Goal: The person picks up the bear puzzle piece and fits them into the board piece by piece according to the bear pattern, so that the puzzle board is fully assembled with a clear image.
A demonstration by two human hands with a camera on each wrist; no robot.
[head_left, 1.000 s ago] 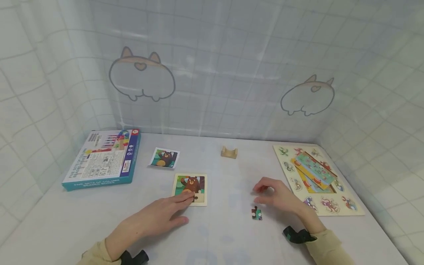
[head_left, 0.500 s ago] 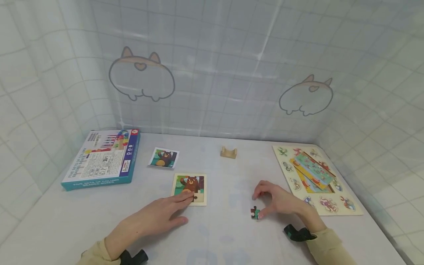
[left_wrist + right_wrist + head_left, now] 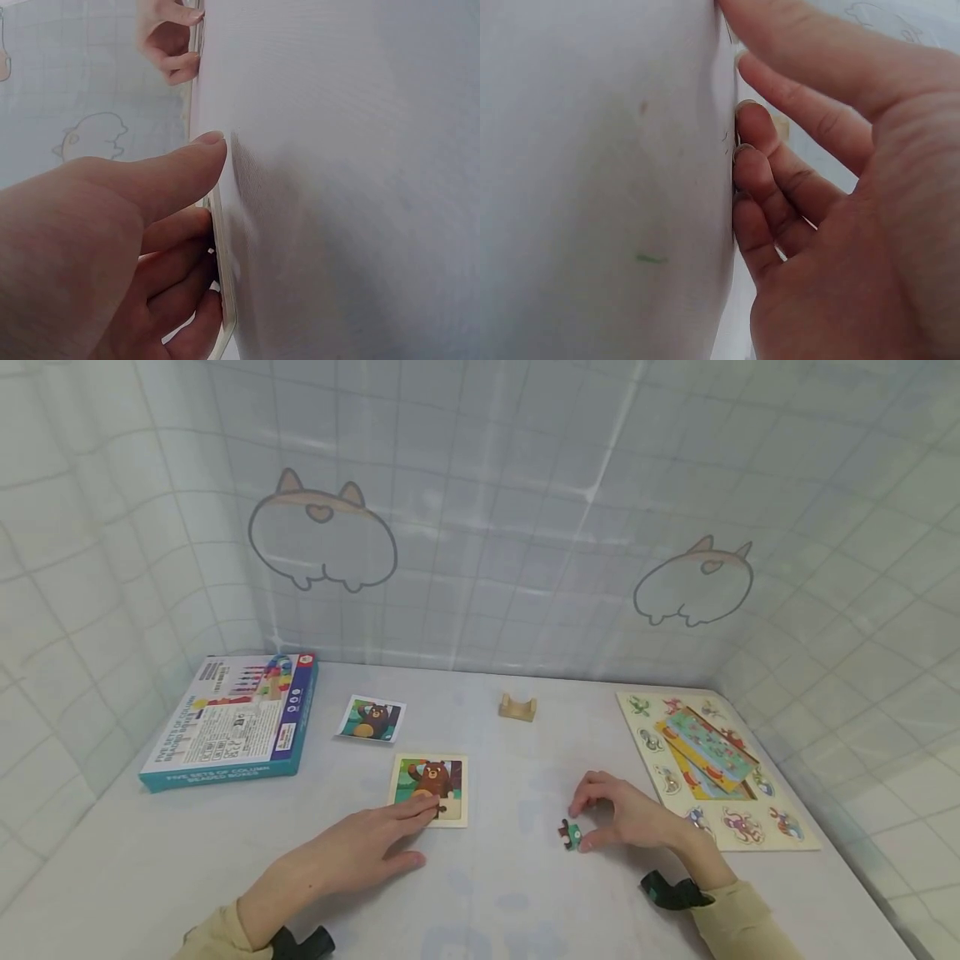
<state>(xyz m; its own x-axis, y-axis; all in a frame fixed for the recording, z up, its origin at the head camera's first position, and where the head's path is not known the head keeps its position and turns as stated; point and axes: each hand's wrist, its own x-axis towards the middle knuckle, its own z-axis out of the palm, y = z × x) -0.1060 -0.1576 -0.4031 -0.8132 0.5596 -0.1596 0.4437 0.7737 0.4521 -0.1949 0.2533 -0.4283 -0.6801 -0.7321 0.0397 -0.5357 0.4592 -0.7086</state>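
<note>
My left hand point(image 3: 360, 847) lies with its fingers stretched over the lower left of a square wooden puzzle board point(image 3: 459, 816) showing a brown bear. Bare wood shows at the board's lower right, and the fingers hide its lower left part. The board's edge point(image 3: 226, 300) runs under those fingers in the left wrist view. My right hand point(image 3: 626, 814) has its thumb and index finger on either side of a small jigsaw piece point(image 3: 572, 836), green and brown, low at the table. Its other fingertips point(image 3: 751, 169) rest at the tabletop.
A picture card point(image 3: 372, 719) of the same bear lies behind the board. Farther back stands a small wooden holder point(image 3: 518, 707). A boxed toy point(image 3: 225, 718) is at left. At right, a wooden animal board point(image 3: 652, 760) carries colourful cards point(image 3: 716, 747).
My right thumb has come down to the jigsaw piece, which has turned and shifted slightly left and away from me. The left hand has stayed on the board.
</note>
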